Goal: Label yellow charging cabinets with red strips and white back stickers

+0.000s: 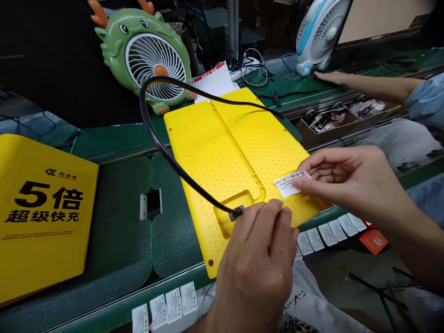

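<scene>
A yellow plastic panel point(197, 138) with a dimpled face lies on the conveyor, with a groove and a recess point(224, 226) in it. My right hand point(347, 180) pinches a small white printed label point(286, 185) between thumb and fingers, low over the panel's right part. My left hand point(260, 259) is at the panel's near edge, fingers bent and close together over its surface. Right beside those fingers is the end fitting point(237, 212) of a black cable point(163, 148), which loops up over the panel. What the left fingers hold, if anything, is hidden.
A yellow printed box point(45, 217) stands at left. White labels point(173, 305) line the green front rail, more point(326, 233) at right. Behind are a green fan point(156, 60) and a blue-white fan point(324, 32). Another person's hand point(333, 77) reaches in near a carton point(322, 122).
</scene>
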Tool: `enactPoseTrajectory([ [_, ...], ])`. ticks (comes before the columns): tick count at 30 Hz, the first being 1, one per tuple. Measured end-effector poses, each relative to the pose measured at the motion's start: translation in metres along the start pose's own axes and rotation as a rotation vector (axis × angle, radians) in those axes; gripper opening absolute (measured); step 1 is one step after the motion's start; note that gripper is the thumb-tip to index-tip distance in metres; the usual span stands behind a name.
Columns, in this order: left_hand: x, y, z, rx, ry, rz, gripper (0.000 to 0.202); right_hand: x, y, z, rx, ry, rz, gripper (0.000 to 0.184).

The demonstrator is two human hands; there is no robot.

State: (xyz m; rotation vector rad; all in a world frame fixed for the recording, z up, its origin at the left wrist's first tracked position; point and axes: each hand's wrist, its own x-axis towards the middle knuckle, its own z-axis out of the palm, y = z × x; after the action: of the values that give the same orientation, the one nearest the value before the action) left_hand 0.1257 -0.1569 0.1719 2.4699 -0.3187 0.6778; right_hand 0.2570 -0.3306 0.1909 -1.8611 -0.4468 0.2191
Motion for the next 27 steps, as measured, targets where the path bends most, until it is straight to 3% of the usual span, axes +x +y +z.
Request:
enactPoseTrajectory([
  [6,-0.003,0.0,-0.003,0.062,0.014,-0.028,0.024,-0.001,0.002,0.0,0.017,0.017,-0.008,0.021],
  [9,-0.016,0.006,-0.005,0.225,0.004,-0.049,0.032,0.0,0.007,0.0,0.09,0.13,-0.01,0.016],
  [12,-0.034,0.009,-0.016,0.204,0.04,-0.098,0.026,0.001,0.013,0.001,0.232,0.258,0.03,0.013],
  [14,-0.043,0.003,-0.028,0.144,0.198,-0.292,0.02,-0.001,0.015,0.006,0.309,0.293,0.042,0.017],
  [16,-0.045,-0.013,-0.04,0.026,0.348,-0.65,0.032,-0.005,0.015,0.014,0.359,0.289,0.033,0.022],
  [17,-0.043,-0.024,-0.045,-0.104,0.362,-0.849,0.042,-0.009,0.014,0.019,0.379,0.272,0.027,0.025],
  [19,-0.032,-0.048,-0.054,-0.483,0.227,-1.149,0.06,-0.016,0.011,0.03,0.398,0.236,0.011,0.031],
  [20,-0.023,-0.059,-0.058,-0.637,0.118,-1.224,0.062,-0.019,0.009,0.035,0.398,0.227,-0.001,0.033],
  [23,0.002,-0.081,-0.064,-0.764,-0.081,-1.281,0.06,-0.024,0.005,0.048,0.38,0.263,-0.052,0.034],
  [27,0.013,-0.083,-0.061,-0.742,-0.064,-1.27,0.063,-0.022,0.008,0.056,0.347,0.299,-0.105,0.029],
])
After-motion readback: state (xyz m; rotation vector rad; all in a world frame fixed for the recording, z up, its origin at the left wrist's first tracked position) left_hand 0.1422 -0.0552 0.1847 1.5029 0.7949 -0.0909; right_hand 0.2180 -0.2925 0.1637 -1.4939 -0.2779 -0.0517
